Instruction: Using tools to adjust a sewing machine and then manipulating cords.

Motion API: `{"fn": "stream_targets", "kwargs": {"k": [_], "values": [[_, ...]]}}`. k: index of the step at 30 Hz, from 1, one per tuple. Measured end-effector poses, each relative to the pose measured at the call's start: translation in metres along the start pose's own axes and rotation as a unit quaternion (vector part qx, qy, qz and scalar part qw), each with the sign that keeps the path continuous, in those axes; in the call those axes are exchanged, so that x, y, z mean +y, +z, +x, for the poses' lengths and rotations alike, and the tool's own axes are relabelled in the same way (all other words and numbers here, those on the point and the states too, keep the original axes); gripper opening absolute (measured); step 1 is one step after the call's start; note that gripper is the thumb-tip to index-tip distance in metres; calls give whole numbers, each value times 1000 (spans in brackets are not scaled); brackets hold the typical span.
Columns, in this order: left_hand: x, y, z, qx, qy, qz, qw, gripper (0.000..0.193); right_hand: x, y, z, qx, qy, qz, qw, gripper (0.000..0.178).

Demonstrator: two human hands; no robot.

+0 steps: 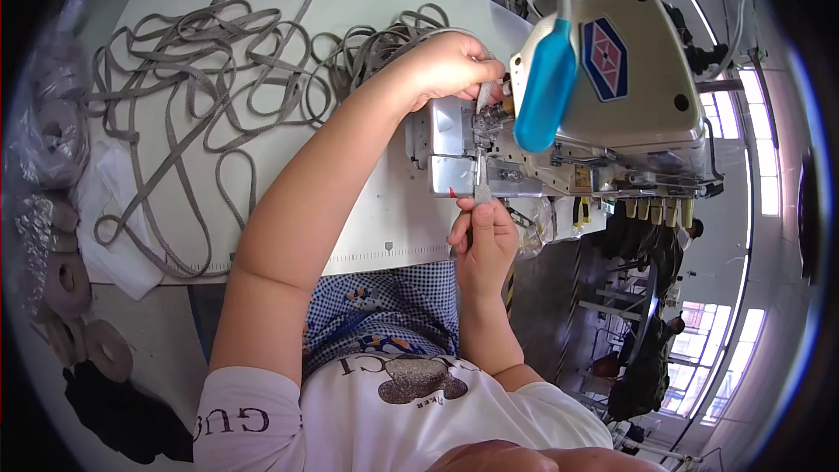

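A long grey flat cord runs through the sewing machine [612,61], passing over its metal plate [448,177] beneath the needle area. On the far side of the needle area, my left hand [450,68] is closed, with thumb and fingers pinching the cord. Nearer to me, just off the plate's front edge, my right hand [487,249] pinches the grey cord [483,195] between thumb and forefinger. The cord looks stretched straight between the two hands. Part of it is hidden by the presser foot and fingers. A small red mark shows on the plate's near edge.
Loose loops of grey cord [210,61] spread over the white table [358,175], left of the machine. A blue paddle-shaped piece [547,87] hangs by the machine head. Plastic-wrapped rolls [57,140] line the left edge. Other people work in the background at right.
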State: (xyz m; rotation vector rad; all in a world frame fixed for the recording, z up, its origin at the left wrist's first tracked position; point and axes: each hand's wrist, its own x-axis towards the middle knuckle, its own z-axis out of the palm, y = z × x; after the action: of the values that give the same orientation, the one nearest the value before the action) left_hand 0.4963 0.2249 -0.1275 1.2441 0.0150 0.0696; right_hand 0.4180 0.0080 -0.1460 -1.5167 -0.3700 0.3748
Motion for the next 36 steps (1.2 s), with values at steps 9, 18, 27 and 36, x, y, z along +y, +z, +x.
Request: {"fn": "stream_targets", "kwargs": {"k": [9, 18, 27, 36], "values": [[31, 8, -25, 27, -29, 17, 999, 17, -7, -1, 2, -4, 51, -27, 998, 26], [-5, 3, -4, 98, -41, -82, 991, 17, -5, -7, -2, -38, 60, -10, 997, 26], [18, 9, -23, 107, -28, -53, 992, 13, -12, -2, -1, -46, 77, -19, 996, 26], [19, 6, -13, 56, -32, 29, 997, 11, -6, -2, 2, -14, 46, -13, 999, 26]]}}
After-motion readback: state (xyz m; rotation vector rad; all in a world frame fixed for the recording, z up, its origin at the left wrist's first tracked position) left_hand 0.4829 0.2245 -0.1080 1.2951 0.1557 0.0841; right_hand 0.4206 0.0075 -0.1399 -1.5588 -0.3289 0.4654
